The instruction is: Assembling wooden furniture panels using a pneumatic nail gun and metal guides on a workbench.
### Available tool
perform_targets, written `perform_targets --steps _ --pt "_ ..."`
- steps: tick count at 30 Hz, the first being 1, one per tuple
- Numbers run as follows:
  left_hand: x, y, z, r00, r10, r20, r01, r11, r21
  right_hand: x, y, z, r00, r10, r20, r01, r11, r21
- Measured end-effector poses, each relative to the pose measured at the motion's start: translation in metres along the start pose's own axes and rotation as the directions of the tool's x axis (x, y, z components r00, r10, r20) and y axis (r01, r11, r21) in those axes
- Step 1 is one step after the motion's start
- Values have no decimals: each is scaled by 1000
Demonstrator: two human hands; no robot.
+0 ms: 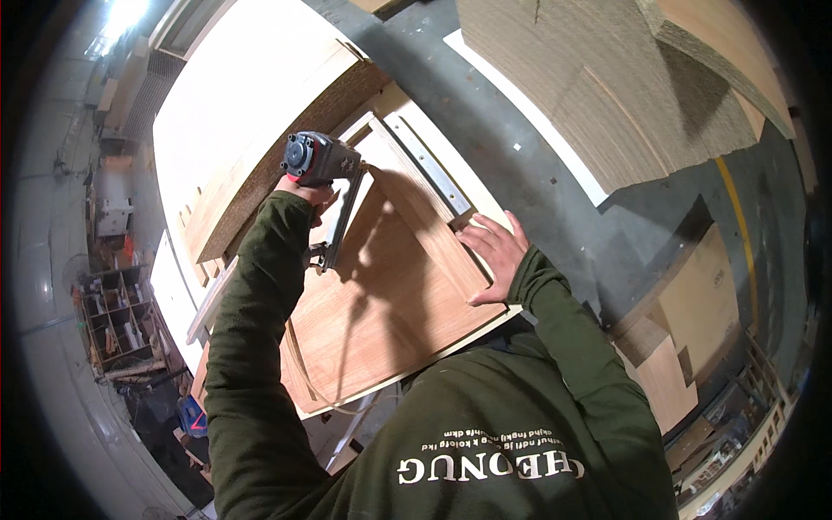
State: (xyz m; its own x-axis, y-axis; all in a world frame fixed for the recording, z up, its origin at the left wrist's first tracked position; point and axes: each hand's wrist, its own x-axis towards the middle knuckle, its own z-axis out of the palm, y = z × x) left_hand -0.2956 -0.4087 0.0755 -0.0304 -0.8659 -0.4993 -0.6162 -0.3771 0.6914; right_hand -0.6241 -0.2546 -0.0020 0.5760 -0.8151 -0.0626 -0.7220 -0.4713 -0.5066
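On the table (260,95), one plywood panel (390,303) carries one wooden strip (433,230), pressed flat under the open right hand (494,251). The left hand (303,191) has its grip closed around one pneumatic nail gun (321,160) above the panel. One metal bracket (429,165) lies beside the strip.

Two hands are seen, one (305,192) on the panel's left, one (491,257) on its right. One nail gun (318,160), one plywood panel (381,303) and one metal strip (429,166) above the panel are counted.
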Motion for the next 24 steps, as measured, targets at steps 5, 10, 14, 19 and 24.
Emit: perform_targets --steps 5,10,14,19,24 --pt "-35 1 23 992 -112 60 111 994 19 0 1 7 1000 8 -14 -8 1000 5" --pt "-81 26 61 983 -63 173 72 996 -50 -2 4 8 999 10 -38 -7 998 63" --pt "-86 28 71 966 -94 239 110 992 -54 -1 9 12 1000 -11 -20 13 992 124" --pt "-89 36 79 967 -114 228 124 992 -31 -3 11 11 1000 -7 -21 10 990 141" --pt "-82 33 78 963 -118 243 109 993 51 -1 9 11 999 -13 -37 20 986 168"
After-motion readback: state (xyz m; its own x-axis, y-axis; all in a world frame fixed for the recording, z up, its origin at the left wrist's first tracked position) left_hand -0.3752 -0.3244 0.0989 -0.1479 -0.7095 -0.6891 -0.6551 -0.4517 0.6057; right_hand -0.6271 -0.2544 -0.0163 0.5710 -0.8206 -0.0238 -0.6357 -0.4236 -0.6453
